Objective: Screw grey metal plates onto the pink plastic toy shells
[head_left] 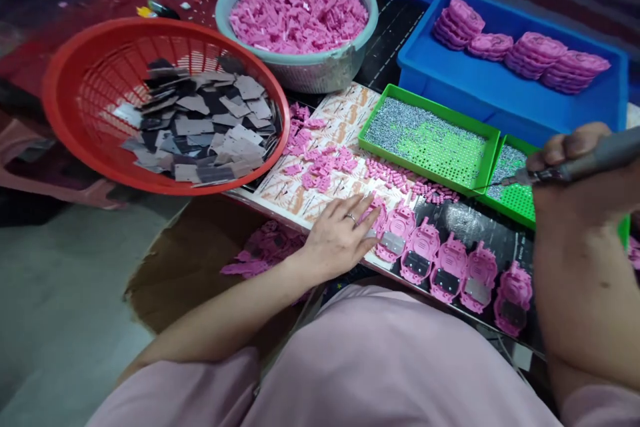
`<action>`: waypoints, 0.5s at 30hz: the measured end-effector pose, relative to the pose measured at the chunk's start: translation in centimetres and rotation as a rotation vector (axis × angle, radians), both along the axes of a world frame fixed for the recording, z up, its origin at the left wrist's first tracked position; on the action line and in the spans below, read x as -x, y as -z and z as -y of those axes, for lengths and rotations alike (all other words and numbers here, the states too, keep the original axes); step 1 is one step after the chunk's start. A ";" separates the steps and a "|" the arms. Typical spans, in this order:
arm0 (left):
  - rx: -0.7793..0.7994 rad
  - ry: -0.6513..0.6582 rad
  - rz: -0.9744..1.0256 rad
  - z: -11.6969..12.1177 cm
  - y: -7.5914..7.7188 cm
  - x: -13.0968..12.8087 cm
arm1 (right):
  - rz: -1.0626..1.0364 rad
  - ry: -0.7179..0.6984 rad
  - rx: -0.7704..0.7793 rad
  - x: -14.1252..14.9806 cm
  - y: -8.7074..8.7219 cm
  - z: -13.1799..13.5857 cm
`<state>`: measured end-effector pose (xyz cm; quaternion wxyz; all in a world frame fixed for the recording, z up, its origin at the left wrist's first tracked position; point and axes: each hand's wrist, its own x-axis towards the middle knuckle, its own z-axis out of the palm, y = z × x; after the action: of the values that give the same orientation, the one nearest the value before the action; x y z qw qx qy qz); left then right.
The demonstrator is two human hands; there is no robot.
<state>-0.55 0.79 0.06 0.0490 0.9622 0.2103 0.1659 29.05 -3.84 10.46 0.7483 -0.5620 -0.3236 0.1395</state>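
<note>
Over pink casings (420, 252), left hand (336, 235) spreads open; right hand (570, 145) grips screwdriver (607, 155).

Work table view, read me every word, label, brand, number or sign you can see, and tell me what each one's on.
None can be read for certain.
Patterned sheet: brown print, too blurred to tell whether it holds words.
Black table surface: small pale marks near its front edge, too small to read.
Red basket, blue bin: no lettering that I can make out.

Carries pink casings (421, 250) along the near edge of the bench (464, 217), green trays (447, 159) behind them, blue bin (450, 83) beyond.
</note>
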 end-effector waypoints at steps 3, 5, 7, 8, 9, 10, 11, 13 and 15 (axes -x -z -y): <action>-0.027 0.004 0.003 0.0 0.2 -0.2 | 0.064 -0.035 -0.111 2.1 -0.1 -2.6; -0.034 0.002 0.017 -0.1 0.3 -0.2 | 0.105 -0.085 -0.119 3.2 0.2 -3.7; -0.028 0.000 0.021 -0.2 0.3 -0.1 | 0.116 -0.126 -0.103 3.8 0.8 -4.4; -0.023 -0.002 0.019 -0.2 0.3 -0.1 | 0.119 -0.133 -0.093 3.9 1.1 -4.6; -0.019 -0.004 0.014 -0.2 0.3 -0.1 | 0.123 -0.143 -0.084 4.0 1.5 -4.8; -0.016 -0.004 0.007 -0.2 0.3 0.0 | 0.125 -0.151 -0.077 4.0 1.9 -5.0; -0.014 -0.004 -0.001 -0.2 0.3 0.0 | 0.129 -0.160 -0.070 4.0 2.2 -5.1; -0.013 -0.001 -0.021 -0.3 0.3 0.0 | 0.138 -0.172 -0.049 3.9 2.7 -5.3; -0.010 0.001 -0.032 -0.3 0.3 -0.1 | 0.150 -0.166 -0.018 3.8 2.9 -5.3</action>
<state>-0.48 1.05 -0.27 0.0410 0.9651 0.2098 0.1514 25.23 1.42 7.56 0.7128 -0.5354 -0.4254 0.1556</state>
